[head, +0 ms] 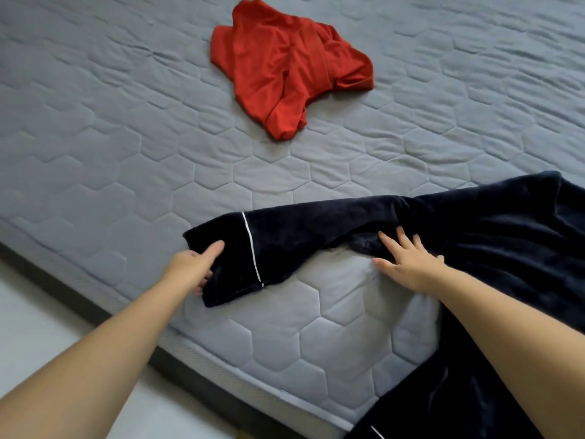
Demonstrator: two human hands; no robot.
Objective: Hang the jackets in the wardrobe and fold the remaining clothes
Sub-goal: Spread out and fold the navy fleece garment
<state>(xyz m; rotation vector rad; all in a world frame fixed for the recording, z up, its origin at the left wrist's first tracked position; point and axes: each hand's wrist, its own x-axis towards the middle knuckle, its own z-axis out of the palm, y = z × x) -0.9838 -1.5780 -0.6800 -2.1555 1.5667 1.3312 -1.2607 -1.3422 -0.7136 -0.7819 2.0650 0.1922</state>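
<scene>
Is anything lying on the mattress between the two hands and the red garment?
Nothing visible beyond the navy garment itself, which the left hand grips and the right hand presses. Past it, only bare mattress reaches the red garment.

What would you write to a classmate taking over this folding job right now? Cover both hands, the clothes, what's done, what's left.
Left hand grips the sleeve cuff of the navy garment; right hand rests flat on it, fingers spread.
The navy garment lies unfolded at the mattress edge.
The red garment lies crumpled farther back.
Nothing folded is in view.
Left: fold both.
</scene>
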